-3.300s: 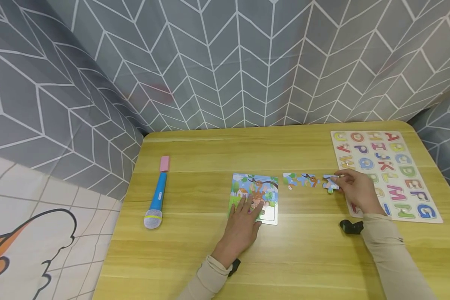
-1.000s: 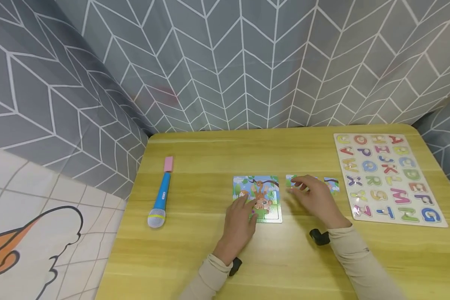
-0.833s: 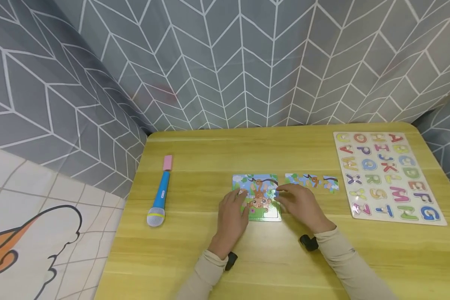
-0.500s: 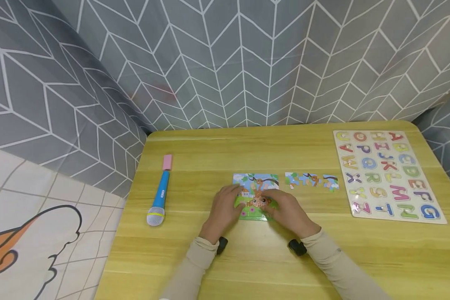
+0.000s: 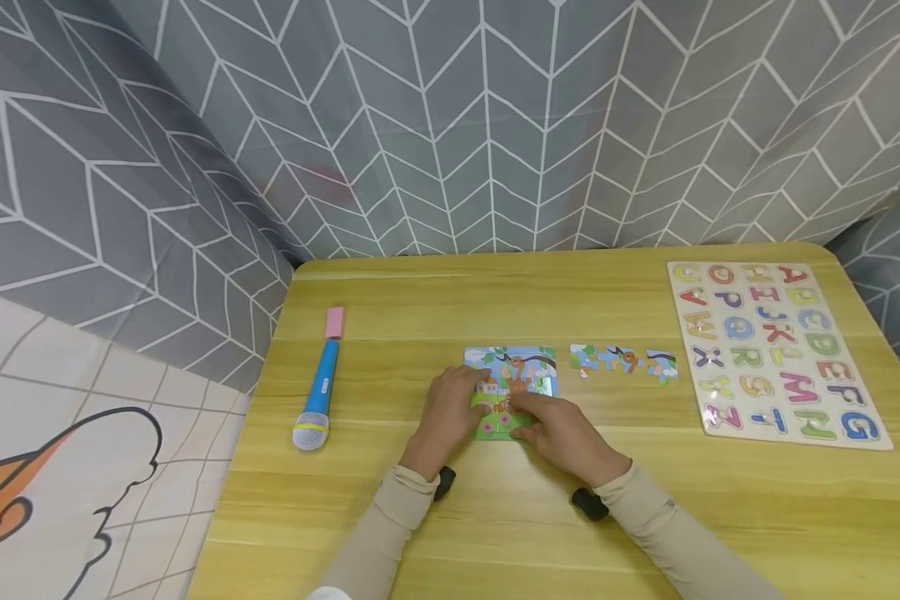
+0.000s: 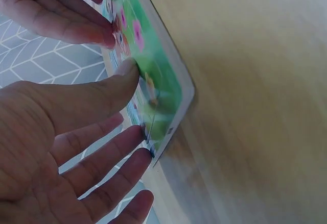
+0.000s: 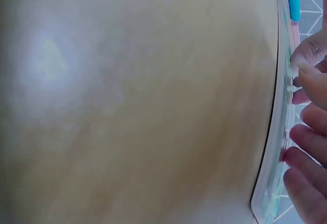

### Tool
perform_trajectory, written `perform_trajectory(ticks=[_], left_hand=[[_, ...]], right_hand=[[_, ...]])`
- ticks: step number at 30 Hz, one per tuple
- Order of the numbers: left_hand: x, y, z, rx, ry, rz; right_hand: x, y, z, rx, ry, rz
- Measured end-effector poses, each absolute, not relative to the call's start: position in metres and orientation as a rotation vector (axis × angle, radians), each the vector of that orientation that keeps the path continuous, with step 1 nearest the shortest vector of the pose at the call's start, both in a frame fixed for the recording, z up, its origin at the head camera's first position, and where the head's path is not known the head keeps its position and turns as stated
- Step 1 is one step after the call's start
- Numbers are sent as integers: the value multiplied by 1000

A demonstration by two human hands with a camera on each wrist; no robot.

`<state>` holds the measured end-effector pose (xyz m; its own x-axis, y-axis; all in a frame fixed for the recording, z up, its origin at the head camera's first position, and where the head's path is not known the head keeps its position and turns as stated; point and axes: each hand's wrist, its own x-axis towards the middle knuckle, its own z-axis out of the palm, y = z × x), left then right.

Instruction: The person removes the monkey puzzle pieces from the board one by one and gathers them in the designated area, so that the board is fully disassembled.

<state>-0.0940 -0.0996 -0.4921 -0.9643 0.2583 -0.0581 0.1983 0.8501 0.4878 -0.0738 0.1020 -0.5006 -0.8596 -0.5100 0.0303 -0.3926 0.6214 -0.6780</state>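
Observation:
A square monkey jigsaw puzzle lies on the wooden table, a monkey hanging from a branch pictured on it. My left hand is at its left side; in the left wrist view the thumb rests on the green part and the other fingers extend to the edge. My right hand reaches over the lower right of the puzzle, fingertips on its surface, hiding that corner. In the right wrist view its fingers extend along the puzzle's side. Three loose puzzle pieces lie in a row to the right.
A letter board lies at the right of the table. On the left are a blue toy microphone and a pink block at its end. A grey patterned curtain hangs behind the table's far edge.
My right hand has come left from the loose pieces onto the puzzle's lower right. My left hand has shifted from over the puzzle's lower part to its left side.

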Motion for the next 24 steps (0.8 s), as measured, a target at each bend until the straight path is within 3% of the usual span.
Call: perform_trajectory(ticks=[24], left_hand=[[-98, -98, -491, 291, 2884, 748]], right_hand=[[-61, 101, -504, -721, 2804, -913]])
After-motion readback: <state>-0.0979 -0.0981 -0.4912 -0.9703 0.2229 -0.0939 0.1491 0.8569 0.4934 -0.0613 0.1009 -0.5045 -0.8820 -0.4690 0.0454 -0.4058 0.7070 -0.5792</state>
